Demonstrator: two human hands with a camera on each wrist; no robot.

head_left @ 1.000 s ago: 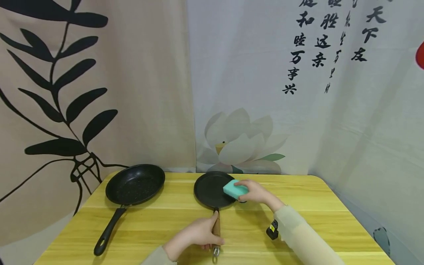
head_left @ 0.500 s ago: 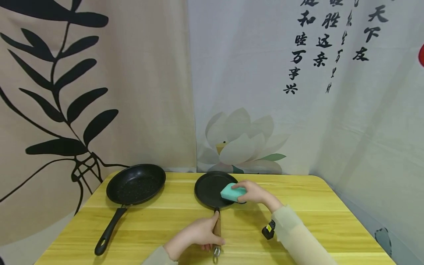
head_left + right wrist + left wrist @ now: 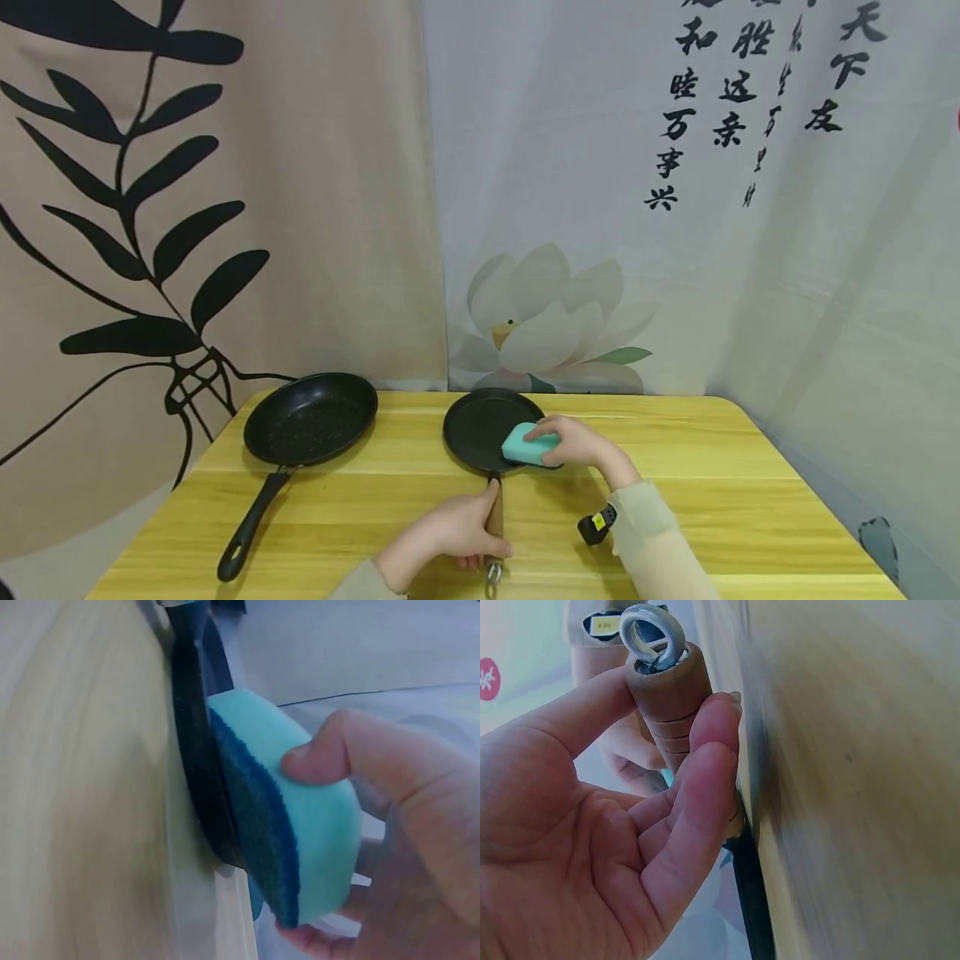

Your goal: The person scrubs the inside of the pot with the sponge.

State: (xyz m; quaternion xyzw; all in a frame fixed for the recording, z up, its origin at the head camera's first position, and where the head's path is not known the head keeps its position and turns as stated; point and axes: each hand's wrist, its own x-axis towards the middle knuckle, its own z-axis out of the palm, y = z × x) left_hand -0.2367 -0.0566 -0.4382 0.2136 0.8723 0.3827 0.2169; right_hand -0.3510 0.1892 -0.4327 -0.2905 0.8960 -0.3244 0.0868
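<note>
A small flat black pan (image 3: 480, 429) lies on the table, its brown wooden handle (image 3: 671, 697) pointing toward me. My left hand (image 3: 461, 529) grips that handle, the thumb along one side and fingers curled about the other; a metal ring (image 3: 652, 634) sticks out at its end. Between thumb and fingers my right hand (image 3: 577, 443) holds a turquoise sponge (image 3: 527, 446) at the pan's right edge. In the right wrist view the sponge's dark blue scouring side (image 3: 259, 825) faces the pan and overhangs its rim (image 3: 202, 750). Part of the pan's surface is hidden under the sponge.
A larger black frying pan (image 3: 311, 419) stands to the left on the wooden table (image 3: 405, 492), its black handle angled toward the near left. Behind the table hangs a printed curtain (image 3: 360, 208). A black wrist camera (image 3: 597, 525) sits by the right sleeve.
The sponge in my right hand has shifted left, then slightly back toward me, along the pan's right side. My left hand keeps its grip on the handle.
</note>
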